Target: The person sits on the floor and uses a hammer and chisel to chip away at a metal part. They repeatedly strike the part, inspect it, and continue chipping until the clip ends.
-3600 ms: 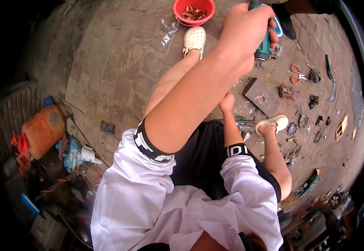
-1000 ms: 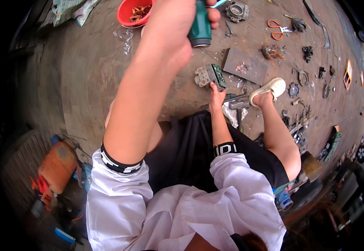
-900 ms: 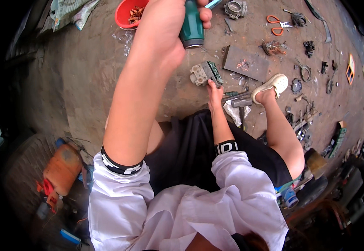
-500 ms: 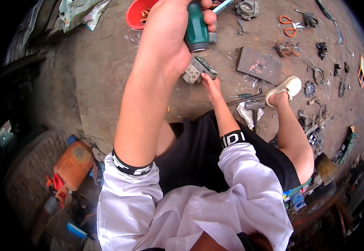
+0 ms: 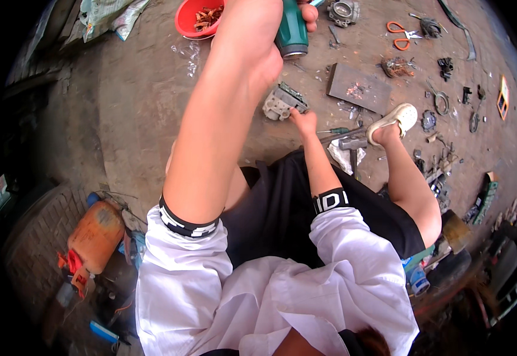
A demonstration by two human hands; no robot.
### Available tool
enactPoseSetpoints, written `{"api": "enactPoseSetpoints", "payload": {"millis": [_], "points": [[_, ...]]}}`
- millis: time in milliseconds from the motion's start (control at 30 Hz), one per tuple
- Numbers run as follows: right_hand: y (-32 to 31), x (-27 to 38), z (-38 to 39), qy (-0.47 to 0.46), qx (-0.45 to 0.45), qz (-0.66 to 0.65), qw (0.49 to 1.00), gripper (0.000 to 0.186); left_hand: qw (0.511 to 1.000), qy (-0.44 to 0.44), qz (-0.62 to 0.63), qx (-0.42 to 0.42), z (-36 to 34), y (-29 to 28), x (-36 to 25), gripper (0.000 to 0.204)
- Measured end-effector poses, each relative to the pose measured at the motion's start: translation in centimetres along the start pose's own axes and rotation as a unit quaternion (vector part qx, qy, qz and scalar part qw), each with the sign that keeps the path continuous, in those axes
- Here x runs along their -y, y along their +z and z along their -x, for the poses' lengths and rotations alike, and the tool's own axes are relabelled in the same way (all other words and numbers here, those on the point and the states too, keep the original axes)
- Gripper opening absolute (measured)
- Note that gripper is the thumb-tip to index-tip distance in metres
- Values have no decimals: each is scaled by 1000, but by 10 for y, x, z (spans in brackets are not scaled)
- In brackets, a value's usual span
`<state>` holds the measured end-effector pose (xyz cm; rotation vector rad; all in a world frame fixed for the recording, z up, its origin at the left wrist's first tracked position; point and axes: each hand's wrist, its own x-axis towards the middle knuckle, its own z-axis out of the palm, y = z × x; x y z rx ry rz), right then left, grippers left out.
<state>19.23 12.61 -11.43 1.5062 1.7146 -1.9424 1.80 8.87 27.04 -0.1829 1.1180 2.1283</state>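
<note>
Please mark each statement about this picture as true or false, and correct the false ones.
1. The left hand grips a green tool handle. True.
2. The right hand rests on the orange scissors. False: it touches a grey metal part on the ground; the scissors lie apart, farther away.
3. The red bowl is empty. False: it holds brownish scraps.
4. A hammer lies near the white shoe. True.
</note>
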Motion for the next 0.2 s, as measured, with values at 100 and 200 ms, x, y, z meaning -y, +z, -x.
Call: {"api": "enactPoseSetpoints", "payload": {"millis": [100, 200], "points": [[-8, -7, 20, -92, 13, -6, 996, 47, 1000, 8, -17, 7, 1, 0, 2, 9], [-10, -2, 36, -131, 44, -31, 990, 64, 998, 24, -49, -1, -3, -2, 5, 9]]}}
